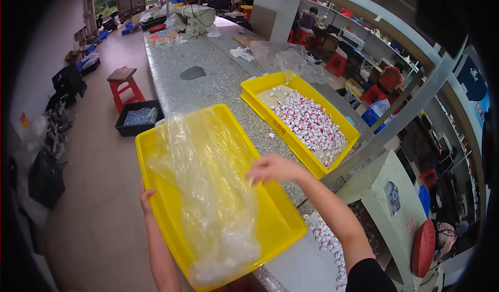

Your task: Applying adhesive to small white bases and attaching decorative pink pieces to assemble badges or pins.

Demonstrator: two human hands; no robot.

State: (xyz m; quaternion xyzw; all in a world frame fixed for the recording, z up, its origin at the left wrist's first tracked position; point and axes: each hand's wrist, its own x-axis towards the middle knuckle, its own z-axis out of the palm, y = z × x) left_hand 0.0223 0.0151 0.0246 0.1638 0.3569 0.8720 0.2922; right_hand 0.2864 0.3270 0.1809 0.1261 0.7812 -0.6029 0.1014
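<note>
A large yellow plastic tray [284, 212] lies tilted in front of me, partly over the grey stone counter. Along its left rim, my left hand [147, 198] grips it, the thumb on the outer side and the other fingers mostly hidden. A crumpled clear plastic bag [208, 172] stretches down the tray's length, bunched thick at the near end. Over the tray's right side is my right hand [273, 168], its fingers curled down beside the bag's edge. Whether they pinch the film is hidden.
Another yellow tray [254, 92], holding many small white-and-pink pieces [312, 120], stands on the counter [218, 58]. A pale green machine [387, 209] is at the right. On the floor at left are a red stool [125, 89] and a black bin [138, 128]. Other people sit farther back.
</note>
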